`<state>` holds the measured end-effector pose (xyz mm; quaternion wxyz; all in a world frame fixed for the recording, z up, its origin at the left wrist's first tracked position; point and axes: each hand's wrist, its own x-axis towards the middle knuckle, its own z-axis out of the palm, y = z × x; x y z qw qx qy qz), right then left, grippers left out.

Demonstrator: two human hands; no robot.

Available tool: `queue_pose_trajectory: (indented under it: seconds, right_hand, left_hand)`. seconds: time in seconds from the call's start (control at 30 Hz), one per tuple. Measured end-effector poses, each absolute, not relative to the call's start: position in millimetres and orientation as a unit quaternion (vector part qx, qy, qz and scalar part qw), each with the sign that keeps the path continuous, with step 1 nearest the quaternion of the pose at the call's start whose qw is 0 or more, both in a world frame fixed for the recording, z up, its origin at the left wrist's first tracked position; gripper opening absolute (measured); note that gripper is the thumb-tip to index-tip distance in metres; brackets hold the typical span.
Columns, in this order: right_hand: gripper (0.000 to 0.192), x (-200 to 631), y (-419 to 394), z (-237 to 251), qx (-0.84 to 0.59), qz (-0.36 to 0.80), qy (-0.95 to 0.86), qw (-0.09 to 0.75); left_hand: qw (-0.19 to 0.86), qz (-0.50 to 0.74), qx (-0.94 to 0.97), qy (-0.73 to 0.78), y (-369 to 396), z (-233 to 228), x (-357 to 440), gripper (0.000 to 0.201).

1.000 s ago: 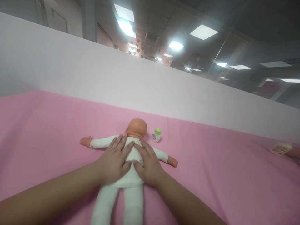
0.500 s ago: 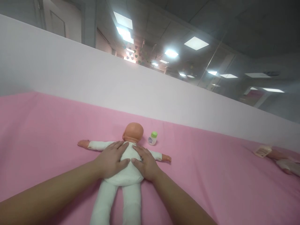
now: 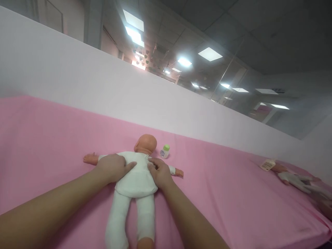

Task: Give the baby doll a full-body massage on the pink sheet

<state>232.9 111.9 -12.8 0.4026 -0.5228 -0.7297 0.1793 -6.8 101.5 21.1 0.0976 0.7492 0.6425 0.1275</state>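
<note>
**Pink sheet, white-suited doll, two flat hands**

Pink cloth (image 3: 52, 138) covers the whole work surface, stretching from the near edge to a pale, plain partition wall (image 3: 77, 79) that runs along its far side. Above that wall the ceiling shows rows of lit panels.

Face down in the middle of the cloth lies a baby doll (image 3: 137, 180) in a white suit, its bald head pointing toward the wall, its arms spread out to either side and its legs trailing toward the camera. Both of the person's bare forearms reach in from the near edge.

Left hand (image 3: 112, 167) rests palm down on the doll's left shoulder and upper back, fingers loosely spread and the thumb stretched toward the spine; it presses flat and clasps nothing. Right hand (image 3: 159, 172) lies on the other side of the back, fingers slightly curled onto the white fabric (whether they pinch any of it cannot be told). The two hands sit apart, with a strip of the suit showing between them.

Off at the far right edge of the cloth lies a second doll (image 3: 293, 178), partly cut off, with a small tan object at its head.

Just beside the first doll's head, toward the wall, stands a little white bottle (image 3: 164, 151) with a green cap, upright and untouched.
</note>
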Motion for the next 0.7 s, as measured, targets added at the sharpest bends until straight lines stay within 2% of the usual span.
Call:
queue_pose_trajectory:
  seconds: [0.1,0.2,0.3,0.4,0.53,0.6,0.7]
  right_hand:
    - [0.030,226,105,-7,-0.595,0.105,-0.704,0.374]
    - [0.033,222,101,-3,-0.611,0.116,-0.706,0.340]
    - [0.040,221,100,-1,-0.625,0.165,-0.685,0.336]
    - [0.049,221,101,-1,-0.627,0.229,-0.665,0.334]
    - [0.054,223,100,1,-0.609,0.310,-0.643,0.346]
    - [0.052,224,98,5,-0.581,0.353,-0.633,0.371]
    - [0.052,224,92,12,-0.521,0.402,-0.620,0.427]
  left_hand:
    - [0.135,0.139,0.742,0.642,106,16,-9,0.072]
    - [0.167,0.186,0.736,0.629,109,10,-6,0.066]
    - [0.231,0.270,0.709,0.609,111,4,2,0.057]
    - [0.350,0.360,0.648,0.573,111,1,10,0.054]
    - [0.498,0.429,0.561,0.504,105,5,19,0.063]
    - [0.531,0.436,0.552,0.472,102,9,21,0.067]
    - [0.518,0.420,0.574,0.474,98,13,23,0.065]
